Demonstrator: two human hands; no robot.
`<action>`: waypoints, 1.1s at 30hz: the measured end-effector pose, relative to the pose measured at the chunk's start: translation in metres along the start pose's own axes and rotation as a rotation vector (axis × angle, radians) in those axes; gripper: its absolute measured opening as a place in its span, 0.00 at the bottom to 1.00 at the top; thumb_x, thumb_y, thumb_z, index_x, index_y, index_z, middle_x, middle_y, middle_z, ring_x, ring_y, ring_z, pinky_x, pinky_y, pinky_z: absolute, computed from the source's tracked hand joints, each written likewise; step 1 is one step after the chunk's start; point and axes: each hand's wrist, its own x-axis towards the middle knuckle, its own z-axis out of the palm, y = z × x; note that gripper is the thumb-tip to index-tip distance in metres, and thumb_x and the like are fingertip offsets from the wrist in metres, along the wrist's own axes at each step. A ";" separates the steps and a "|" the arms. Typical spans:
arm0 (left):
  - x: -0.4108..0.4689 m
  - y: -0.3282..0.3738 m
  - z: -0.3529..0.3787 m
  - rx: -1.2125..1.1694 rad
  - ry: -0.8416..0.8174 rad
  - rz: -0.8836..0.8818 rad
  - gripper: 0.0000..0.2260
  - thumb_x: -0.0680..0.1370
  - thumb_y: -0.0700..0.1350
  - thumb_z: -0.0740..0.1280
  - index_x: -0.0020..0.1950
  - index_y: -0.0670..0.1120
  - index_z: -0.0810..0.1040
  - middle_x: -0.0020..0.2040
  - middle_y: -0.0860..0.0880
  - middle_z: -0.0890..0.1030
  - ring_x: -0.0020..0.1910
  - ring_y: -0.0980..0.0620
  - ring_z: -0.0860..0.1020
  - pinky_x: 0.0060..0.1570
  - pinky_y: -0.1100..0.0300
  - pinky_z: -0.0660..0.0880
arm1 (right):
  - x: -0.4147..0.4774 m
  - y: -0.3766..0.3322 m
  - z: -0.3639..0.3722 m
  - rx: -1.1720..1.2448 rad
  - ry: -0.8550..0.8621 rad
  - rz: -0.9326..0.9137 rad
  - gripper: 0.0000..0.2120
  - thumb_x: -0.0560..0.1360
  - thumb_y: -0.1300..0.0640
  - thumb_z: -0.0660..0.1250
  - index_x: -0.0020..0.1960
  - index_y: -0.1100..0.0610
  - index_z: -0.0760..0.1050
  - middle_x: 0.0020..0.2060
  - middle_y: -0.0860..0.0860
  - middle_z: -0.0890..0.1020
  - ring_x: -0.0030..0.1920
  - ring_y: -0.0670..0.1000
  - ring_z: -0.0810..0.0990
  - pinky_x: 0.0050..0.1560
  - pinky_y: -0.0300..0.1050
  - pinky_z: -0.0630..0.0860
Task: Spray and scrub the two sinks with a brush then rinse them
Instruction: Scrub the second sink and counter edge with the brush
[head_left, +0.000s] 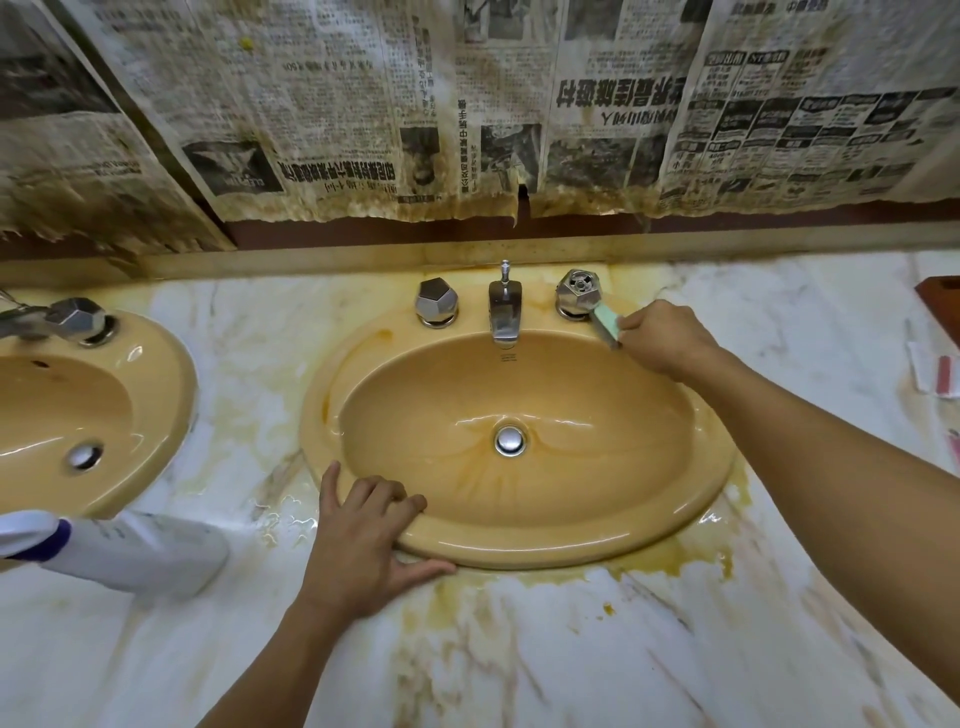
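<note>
The left hand (363, 530) is laid palm down on the front left part of the rim of the right-hand sink (519, 545). Its fingers are spread and bent lightly over the rim, and the thumb is stretched out along the bench (519, 649) just under the rim's edge. Nothing is grasped by it. The left forearm is brought up from the near edge of the bench.

The right arm is extended from the right edge of the view across the back right side of the same sink. A pale green and white brush (605, 323) is gripped in the right hand (667, 335), with the fingers closed round its near end. The brush's far end is held against the lower side of the right tap knob (577, 291), on the back rim of the sink.

The spout (505, 312) is set between that knob and the left tap knob (436, 301). A metal drain plug (510, 440) is seen at the bottom of the wet, orange-stained basin.

The left-hand sink (171, 374) is partly cut off at the left edge of the bench. A white spray bottle (145, 551) is laid on its side in front of it, near the bench's left edge. The wall behind is covered with stained newspaper (363, 104).
</note>
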 end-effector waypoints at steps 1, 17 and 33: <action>0.000 0.000 0.000 0.001 0.000 0.002 0.36 0.67 0.80 0.65 0.55 0.52 0.84 0.50 0.51 0.79 0.52 0.46 0.79 0.71 0.28 0.57 | -0.001 0.000 0.002 0.009 0.022 0.012 0.17 0.77 0.58 0.61 0.60 0.52 0.84 0.57 0.58 0.81 0.51 0.58 0.78 0.54 0.52 0.80; -0.006 -0.002 0.003 -0.042 0.014 -0.014 0.36 0.67 0.80 0.66 0.58 0.51 0.83 0.60 0.47 0.77 0.61 0.45 0.77 0.76 0.33 0.53 | -0.092 -0.001 0.045 0.057 0.045 0.007 0.19 0.78 0.53 0.59 0.67 0.45 0.78 0.60 0.54 0.82 0.59 0.61 0.79 0.55 0.50 0.77; -0.081 0.042 -0.049 -0.392 0.005 -0.497 0.19 0.81 0.50 0.70 0.72 0.53 0.76 0.77 0.53 0.70 0.76 0.52 0.68 0.74 0.56 0.63 | -0.275 0.040 0.097 0.507 0.005 -0.106 0.21 0.82 0.64 0.61 0.74 0.55 0.73 0.51 0.52 0.82 0.43 0.46 0.76 0.39 0.36 0.69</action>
